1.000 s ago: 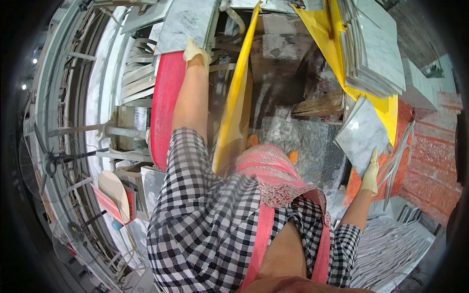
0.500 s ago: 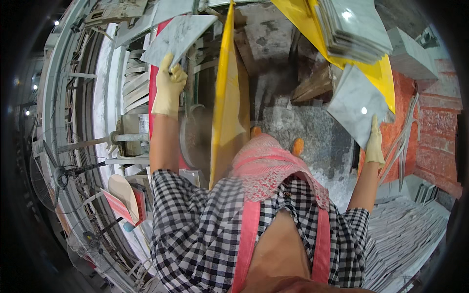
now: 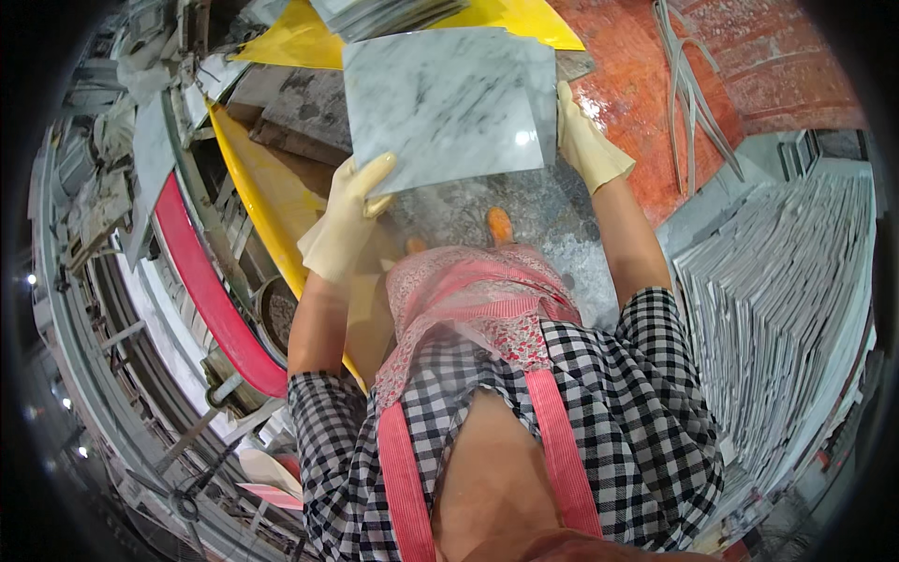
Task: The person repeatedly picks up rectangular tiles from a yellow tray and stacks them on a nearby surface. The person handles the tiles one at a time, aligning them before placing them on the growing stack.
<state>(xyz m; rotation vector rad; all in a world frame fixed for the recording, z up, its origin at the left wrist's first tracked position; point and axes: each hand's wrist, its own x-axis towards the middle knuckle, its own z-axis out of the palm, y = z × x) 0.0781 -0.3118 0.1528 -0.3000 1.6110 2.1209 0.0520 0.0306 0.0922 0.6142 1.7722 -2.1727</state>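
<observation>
A grey-veined marble tile (image 3: 435,112) is held up in front of me by my left hand (image 3: 343,215), closed on its lower left corner. Behind it, a second marble tile (image 3: 542,84) shows only as a strip along the right side. My right hand (image 3: 590,145) grips that second tile at its right edge, with some fingers hidden behind it. The two tiles overlap almost fully. Both hands wear cream gloves. Just beyond them lies a stack of tiles (image 3: 379,13) on a yellow sheet (image 3: 534,21).
Long rows of thin slabs (image 3: 777,318) stand on edge at my right. Grey straps (image 3: 686,103) lie on a wet orange-red surface (image 3: 623,80). A yellow panel (image 3: 267,187) and a red-edged machine part (image 3: 208,290) are at my left. A fan (image 3: 185,506) stands lower left.
I have turned rightward, away from the red-edged machine. The two tiles, held far apart before, now lie one over the other in front of me, each still in its hand.
</observation>
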